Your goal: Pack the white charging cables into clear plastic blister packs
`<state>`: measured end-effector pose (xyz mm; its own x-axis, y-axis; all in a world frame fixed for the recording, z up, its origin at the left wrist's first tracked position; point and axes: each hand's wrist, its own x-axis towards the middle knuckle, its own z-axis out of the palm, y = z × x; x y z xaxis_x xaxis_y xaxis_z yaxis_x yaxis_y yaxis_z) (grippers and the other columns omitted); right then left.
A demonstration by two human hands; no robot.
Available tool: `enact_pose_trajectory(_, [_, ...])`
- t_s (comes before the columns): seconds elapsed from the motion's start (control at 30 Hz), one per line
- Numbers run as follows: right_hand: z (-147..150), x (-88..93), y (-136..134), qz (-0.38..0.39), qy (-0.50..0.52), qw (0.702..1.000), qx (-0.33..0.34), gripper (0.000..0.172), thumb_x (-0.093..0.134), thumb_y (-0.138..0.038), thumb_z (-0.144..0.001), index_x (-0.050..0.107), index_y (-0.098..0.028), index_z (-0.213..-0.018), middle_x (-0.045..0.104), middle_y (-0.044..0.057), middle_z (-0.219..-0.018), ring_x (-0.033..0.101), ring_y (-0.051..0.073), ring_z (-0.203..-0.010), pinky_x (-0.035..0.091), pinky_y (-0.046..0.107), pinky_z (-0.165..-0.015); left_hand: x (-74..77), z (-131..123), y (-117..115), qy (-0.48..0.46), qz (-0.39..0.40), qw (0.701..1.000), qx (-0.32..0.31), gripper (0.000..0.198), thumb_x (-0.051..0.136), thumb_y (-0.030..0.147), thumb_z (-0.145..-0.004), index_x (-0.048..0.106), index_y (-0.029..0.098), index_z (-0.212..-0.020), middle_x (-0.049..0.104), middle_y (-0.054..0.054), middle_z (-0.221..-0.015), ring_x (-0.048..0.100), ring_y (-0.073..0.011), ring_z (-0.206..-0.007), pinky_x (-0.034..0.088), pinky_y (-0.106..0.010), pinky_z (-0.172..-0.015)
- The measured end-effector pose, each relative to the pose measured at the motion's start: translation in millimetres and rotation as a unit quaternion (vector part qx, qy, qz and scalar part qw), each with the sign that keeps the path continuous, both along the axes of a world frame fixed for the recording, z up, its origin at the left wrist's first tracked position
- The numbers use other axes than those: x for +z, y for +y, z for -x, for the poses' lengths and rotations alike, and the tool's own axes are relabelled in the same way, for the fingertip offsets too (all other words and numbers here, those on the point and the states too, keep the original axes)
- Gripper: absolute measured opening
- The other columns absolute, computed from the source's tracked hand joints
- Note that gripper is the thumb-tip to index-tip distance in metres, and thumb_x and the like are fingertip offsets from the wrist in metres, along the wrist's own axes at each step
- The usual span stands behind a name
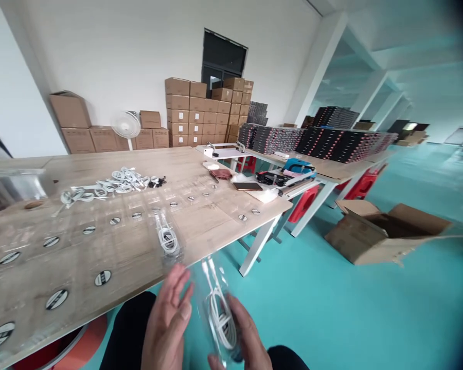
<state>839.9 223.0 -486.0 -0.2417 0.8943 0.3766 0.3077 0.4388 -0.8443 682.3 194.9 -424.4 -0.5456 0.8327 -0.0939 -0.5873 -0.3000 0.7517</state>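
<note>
In my right hand (249, 334) is a clear plastic package (202, 303) with a coiled white charging cable (221, 321) inside, held past the table's front edge. My left hand (170, 313) is beside it, palm turned toward the package, fingers extended and holding nothing. Just beyond my left fingertips, a second packaged white cable (167, 239) lies on the wooden table (200, 231). Flat clear packages with round black-and-white labels (102, 278) are spread in rows over the tabletop. Farther back lies a heap of loose white cables (118, 182).
A clear plastic bin (17, 187) stands at the left of the table. A notebook (247, 186) lies near the right end. An open cardboard box (386, 231) sits on the green floor. Stacked cartons (198, 115) and a white fan (126, 126) are along the wall.
</note>
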Motion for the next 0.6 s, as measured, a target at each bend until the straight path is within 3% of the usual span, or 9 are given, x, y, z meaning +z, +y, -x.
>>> enact_pose_trajectory(0.07, [25, 32.0, 24, 0.003, 0.004, 1.0, 0.017, 0.07, 0.071, -0.042, -0.085, 0.044, -0.03, -0.148, 0.057, 0.011, -0.15, 0.056, 0.036, -0.135, 0.054, 0.051, -0.107, 9.0, 18, 5, 0.072, -0.007, 0.991, 0.109, 0.058, 0.074, 0.04, -0.083, 0.058, 0.036, -0.139, 0.046, -0.003, -0.16, 0.035, -0.0308, -0.15, 0.027, -0.046, -0.124])
enact_pose_trajectory(0.13, [56, 68.9, 46, 0.007, -0.006, 1.0, 0.018, 0.067, 0.069, -0.043, -0.085, 0.047, -0.026, -0.146, 0.058, 0.012, -0.148, 0.056, 0.033, -0.135, 0.053, 0.049, -0.108, 13.6, 41, 16, 0.103, 0.016, 0.981, 0.163, 0.063, 0.072, 0.043, -0.085, 0.05, 0.038, -0.144, 0.035, 0.0, -0.166, 0.029, -0.0286, -0.153, 0.019, -0.044, -0.126])
enact_pose_trajectory(0.27, [116, 124.1, 77, 0.023, -0.061, 0.996, 0.064, 0.071, 0.073, -0.038, -0.078, 0.05, -0.02, -0.143, 0.062, 0.014, -0.141, 0.061, 0.032, -0.127, 0.053, 0.046, -0.106, 13.0, 81, 46, 0.124, 0.076, 0.977, 0.158, 0.06, 0.062, 0.052, -0.09, 0.047, 0.04, -0.147, 0.027, 0.005, -0.169, 0.017, -0.0221, -0.157, 0.016, -0.034, -0.127])
enact_pose_trajectory(0.4, [149, 138.1, 86, 0.044, -0.128, 0.988, 0.076, 0.074, 0.078, -0.038, -0.074, 0.054, -0.018, -0.141, 0.064, 0.017, -0.138, 0.062, 0.037, -0.125, 0.052, 0.05, -0.104, 7.9, 97, 61, 0.1, 0.066, 0.986, 0.112, 0.051, 0.06, 0.048, -0.093, 0.053, 0.037, -0.143, 0.027, 0.007, -0.169, 0.014, -0.018, -0.157, 0.014, -0.029, -0.126])
enact_pose_trajectory(0.5, [151, 135.9, 89, 0.039, -0.139, 0.986, 0.08, 0.077, 0.079, -0.049, -0.074, 0.055, -0.018, -0.14, 0.062, 0.018, -0.141, 0.059, 0.039, -0.129, 0.05, 0.053, -0.105, 5.7, 97, 64, 0.072, 0.042, 0.99, 0.111, 0.045, 0.067, 0.041, -0.091, 0.062, 0.036, -0.135, 0.034, 0.005, -0.166, 0.019, -0.0189, -0.156, 0.015, -0.027, -0.125])
enact_pose_trajectory(0.6, [145, 131.3, 99, 0.016, -0.102, 0.992, 0.073, 0.073, 0.066, -0.061, -0.083, 0.054, -0.016, -0.139, 0.061, 0.018, -0.142, 0.056, 0.035, -0.132, 0.048, 0.049, -0.108, 7.9, 91, 67, 0.078, 0.041, 0.989, 0.116, 0.045, 0.069, 0.04, -0.089, 0.063, 0.036, -0.134, 0.036, 0.006, -0.165, 0.019, -0.0194, -0.156, 0.015, -0.028, -0.125])
